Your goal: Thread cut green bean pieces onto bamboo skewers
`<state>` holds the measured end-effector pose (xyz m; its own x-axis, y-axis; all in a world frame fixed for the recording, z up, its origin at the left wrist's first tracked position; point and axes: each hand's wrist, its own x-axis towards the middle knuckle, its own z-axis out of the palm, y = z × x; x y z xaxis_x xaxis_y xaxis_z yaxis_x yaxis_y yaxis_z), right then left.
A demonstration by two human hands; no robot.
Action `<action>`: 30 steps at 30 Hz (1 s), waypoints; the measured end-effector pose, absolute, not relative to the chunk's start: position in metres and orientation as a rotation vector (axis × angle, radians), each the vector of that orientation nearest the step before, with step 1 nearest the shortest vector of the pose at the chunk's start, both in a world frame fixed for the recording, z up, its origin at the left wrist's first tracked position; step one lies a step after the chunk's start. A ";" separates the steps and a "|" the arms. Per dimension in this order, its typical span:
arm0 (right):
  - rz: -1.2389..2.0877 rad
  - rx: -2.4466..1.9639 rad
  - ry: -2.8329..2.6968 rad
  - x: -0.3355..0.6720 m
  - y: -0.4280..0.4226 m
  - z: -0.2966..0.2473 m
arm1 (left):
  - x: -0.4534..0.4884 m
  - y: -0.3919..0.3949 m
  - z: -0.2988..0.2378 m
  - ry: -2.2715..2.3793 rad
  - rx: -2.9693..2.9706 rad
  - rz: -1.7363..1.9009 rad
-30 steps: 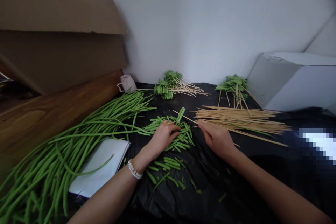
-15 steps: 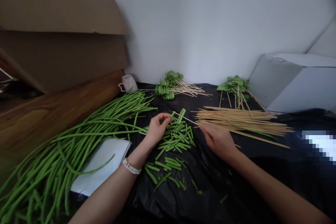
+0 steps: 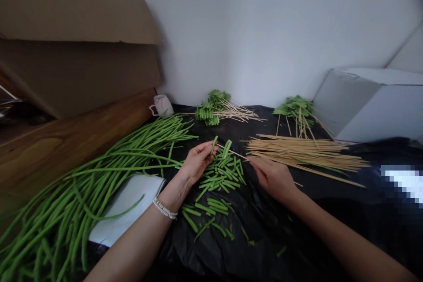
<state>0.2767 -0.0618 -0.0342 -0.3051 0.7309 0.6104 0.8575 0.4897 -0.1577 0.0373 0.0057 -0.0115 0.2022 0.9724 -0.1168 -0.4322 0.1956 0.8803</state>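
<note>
My left hand [image 3: 196, 161] pinches a short cut bean piece [image 3: 214, 144] and holds it upright just above a heap of cut bean pieces [image 3: 220, 175] on the black plastic sheet [image 3: 264, 238]. My right hand [image 3: 273, 175] is closed round a thin bamboo skewer [image 3: 236, 153] whose far end carries a few threaded bean pieces [image 3: 226, 148]. The skewer tip lies a little to the right of the piece in my left hand. A white bead bracelet [image 3: 164, 209] circles my left wrist.
Long whole green beans [image 3: 99, 172] spread across the left, partly over a white sheet [image 3: 125, 207]. Loose bamboo skewers [image 3: 304, 152] lie to the right. Two piles of finished bean skewers [image 3: 214, 108] [image 3: 294, 108] sit by the wall, beside a white mug [image 3: 160, 105], a cardboard box [image 3: 76, 39] and a white box [image 3: 373, 101].
My left hand rose from the heap of cut pieces with one bean piece pinched in it and brought it up toward the skewer tip. My right hand barely moved.
</note>
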 end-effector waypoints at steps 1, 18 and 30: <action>-0.259 -1.304 -2.111 0.277 -0.062 -0.034 | 0.037 0.006 -0.012 0.815 0.836 1.158; -0.253 -1.288 -2.123 0.276 -0.062 -0.034 | 0.039 0.004 -0.011 0.807 0.833 1.158; -0.249 -1.310 -2.121 0.276 -0.062 -0.034 | 0.040 0.005 -0.012 0.829 0.813 1.170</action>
<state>0.2758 -0.0622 -0.0342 -0.3108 0.7394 0.5972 0.8578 0.4889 -0.1589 0.0396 0.0045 -0.0125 0.1846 0.9748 -0.1249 -0.4402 0.1956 0.8763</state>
